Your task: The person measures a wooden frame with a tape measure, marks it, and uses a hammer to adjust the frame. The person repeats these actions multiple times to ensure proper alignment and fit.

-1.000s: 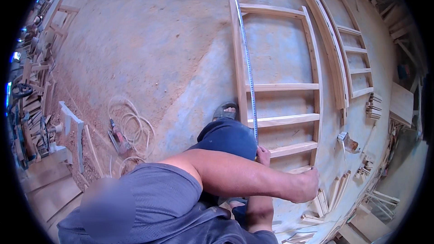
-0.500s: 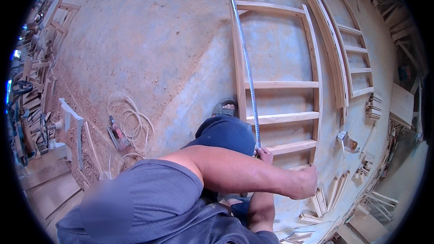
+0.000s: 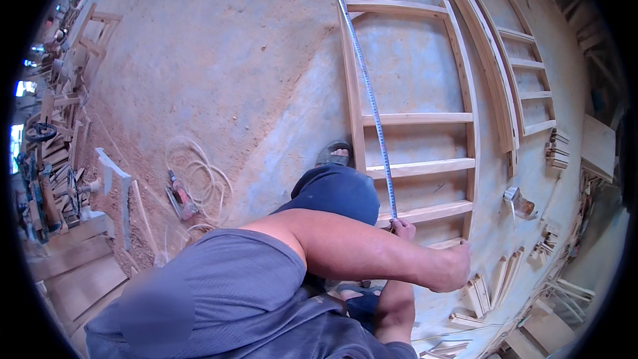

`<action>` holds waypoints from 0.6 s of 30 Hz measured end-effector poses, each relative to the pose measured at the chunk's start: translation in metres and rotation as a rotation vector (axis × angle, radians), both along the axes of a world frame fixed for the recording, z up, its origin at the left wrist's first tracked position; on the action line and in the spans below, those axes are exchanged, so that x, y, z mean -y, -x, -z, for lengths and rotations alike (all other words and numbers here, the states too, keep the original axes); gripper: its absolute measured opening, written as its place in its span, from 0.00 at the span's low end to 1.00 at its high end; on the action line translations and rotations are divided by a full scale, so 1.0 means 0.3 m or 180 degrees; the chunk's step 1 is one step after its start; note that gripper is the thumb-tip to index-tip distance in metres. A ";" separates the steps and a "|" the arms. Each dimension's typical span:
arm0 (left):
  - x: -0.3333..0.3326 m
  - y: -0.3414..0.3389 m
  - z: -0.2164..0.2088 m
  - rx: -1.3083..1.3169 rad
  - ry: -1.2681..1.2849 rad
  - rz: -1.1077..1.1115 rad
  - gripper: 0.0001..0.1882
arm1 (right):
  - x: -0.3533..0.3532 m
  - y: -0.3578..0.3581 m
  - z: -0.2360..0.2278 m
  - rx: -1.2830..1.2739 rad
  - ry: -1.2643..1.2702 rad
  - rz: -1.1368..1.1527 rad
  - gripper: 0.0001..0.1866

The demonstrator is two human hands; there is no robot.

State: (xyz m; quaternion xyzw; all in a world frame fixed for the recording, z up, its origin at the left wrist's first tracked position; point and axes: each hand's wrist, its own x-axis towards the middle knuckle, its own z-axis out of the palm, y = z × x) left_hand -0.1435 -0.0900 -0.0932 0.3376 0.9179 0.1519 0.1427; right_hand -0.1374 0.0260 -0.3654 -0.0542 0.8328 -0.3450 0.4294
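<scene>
A ladder-like wooden frame [image 3: 468, 93] lies on the floor, several rungs joining its two long rails. A blue-white tape measure blade [image 3: 373, 103] runs slantwise across it, from the far left corner to the lowest visible rungs. My right hand [image 3: 403, 228] is closed on the near end of the blade, just past a rung; my left forearm partly covers that hand. Reaching across above it, my left hand [image 3: 452, 270] is closed by the near end of the frame's right rail. Whatever its fingers hold is hidden. My bent knee [image 3: 339, 193] is beside the left rail.
Long boards [image 3: 488, 53] and a second wooden frame [image 3: 531, 96] lie to the right. Small wood offcuts [image 3: 508, 276] are scattered at the lower right, near a jar [image 3: 524, 208]. A red power tool [image 3: 183, 199] and a coiled hose [image 3: 206, 186] lie on the left.
The near end of the tape blade has swung right over the rungs, with my right hand moving along. My left hand has stayed by the right rail.
</scene>
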 end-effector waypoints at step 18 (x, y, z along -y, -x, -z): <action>-0.069 0.050 -0.010 0.0640 0.0874 -0.0012 0.25 | 0.001 0.101 -0.046 -0.0195 0.0191 0.0035 0.13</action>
